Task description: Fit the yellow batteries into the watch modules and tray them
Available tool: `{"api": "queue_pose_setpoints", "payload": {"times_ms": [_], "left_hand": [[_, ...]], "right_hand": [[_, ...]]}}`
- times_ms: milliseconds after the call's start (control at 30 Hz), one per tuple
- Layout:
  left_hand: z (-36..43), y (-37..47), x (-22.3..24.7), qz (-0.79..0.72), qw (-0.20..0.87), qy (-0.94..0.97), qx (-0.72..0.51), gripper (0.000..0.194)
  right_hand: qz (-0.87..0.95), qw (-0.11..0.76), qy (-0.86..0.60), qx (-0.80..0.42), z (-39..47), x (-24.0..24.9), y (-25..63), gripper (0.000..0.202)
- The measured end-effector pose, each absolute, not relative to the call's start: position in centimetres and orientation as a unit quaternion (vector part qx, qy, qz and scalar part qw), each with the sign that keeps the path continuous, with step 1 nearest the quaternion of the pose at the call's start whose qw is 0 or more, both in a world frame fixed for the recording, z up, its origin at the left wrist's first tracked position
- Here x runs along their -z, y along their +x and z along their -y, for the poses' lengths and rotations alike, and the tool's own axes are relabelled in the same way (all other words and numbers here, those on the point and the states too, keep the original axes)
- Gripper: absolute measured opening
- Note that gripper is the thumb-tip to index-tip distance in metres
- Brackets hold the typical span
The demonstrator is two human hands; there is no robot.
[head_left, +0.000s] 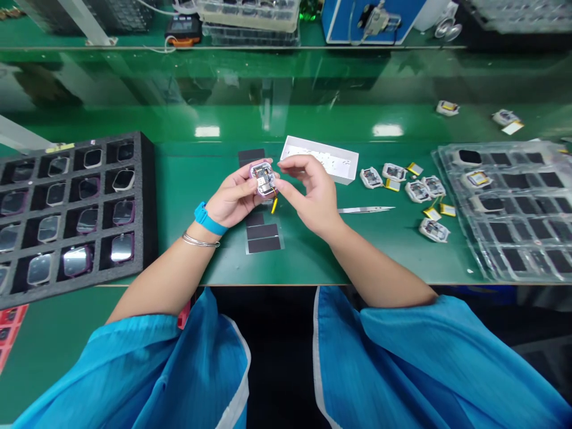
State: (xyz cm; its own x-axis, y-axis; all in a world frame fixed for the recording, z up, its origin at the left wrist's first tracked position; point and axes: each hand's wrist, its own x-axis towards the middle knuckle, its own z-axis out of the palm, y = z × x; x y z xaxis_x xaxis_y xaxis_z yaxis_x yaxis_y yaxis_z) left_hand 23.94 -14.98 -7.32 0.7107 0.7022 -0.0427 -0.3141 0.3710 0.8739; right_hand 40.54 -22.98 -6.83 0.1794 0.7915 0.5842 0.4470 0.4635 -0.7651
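Observation:
Over the green bench, my left hand (239,193) grips an open smartwatch case (263,179), its circuit board facing up. A short yellow-tipped lead (274,205) hangs from the lower edge of the case. My right hand (310,193) is closed at the right edge of the case, with its thumb against the board side and its index finger curled above. Whether something tiny sits between those fingers is hidden. Below the hands lie black adhesive sheets (263,238). Behind my right hand is a white box (348,168) with small bits inside, and tweezers (366,210) lie to the right.
At left, a black foam tray (147,208) holds several watch fronts. Several open watch cases (433,230) with yellow batteries (447,210) lie to the right, beside stacked clear plastic trays (480,253). A shelf (250,47) with equipment and a blue box (337,24) runs along the back.

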Motion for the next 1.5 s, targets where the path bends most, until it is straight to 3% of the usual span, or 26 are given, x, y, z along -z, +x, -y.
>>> {"api": "queue_pose_setpoints", "payload": {"times_ms": [633,733,867,967,1033,1133,1300,1500], "left_hand": [[15.8,24.5,7.0,-0.197,0.820,0.477,-0.250,0.050],[15.8,24.4,6.8,-0.203,0.813,0.475,-0.269,0.051],[15.2,23.9,6.6,-0.217,0.782,0.488,-0.321,0.058],[14.4,23.7,6.6,-0.235,0.754,0.494,-0.365,0.058],[14.0,23.6,6.7,-0.250,0.740,0.495,-0.380,0.055],[13.8,23.6,7.0,-0.261,0.734,0.497,-0.382,0.051],[14.1,23.8,7.1,-0.249,0.757,0.484,-0.362,0.053],[14.9,24.0,6.9,-0.257,0.813,0.459,-0.249,0.050]], "right_hand": [[0.669,0.529,-0.520,-0.048,23.4,6.4,40.4,0.007],[0.638,0.541,-0.530,-0.140,23.1,6.5,40.6,0.017],[0.544,0.537,-0.484,-0.425,22.6,6.7,40.8,0.047],[0.451,0.470,-0.452,-0.609,22.4,6.7,40.9,0.049],[0.402,0.459,-0.449,-0.653,22.3,6.7,41.1,0.046],[0.379,0.500,-0.451,-0.635,22.0,6.9,41.6,0.047],[0.449,0.577,-0.473,-0.492,21.7,7.0,42.4,0.051],[0.542,0.584,-0.493,-0.349,22.2,6.4,42.1,0.051]]}}
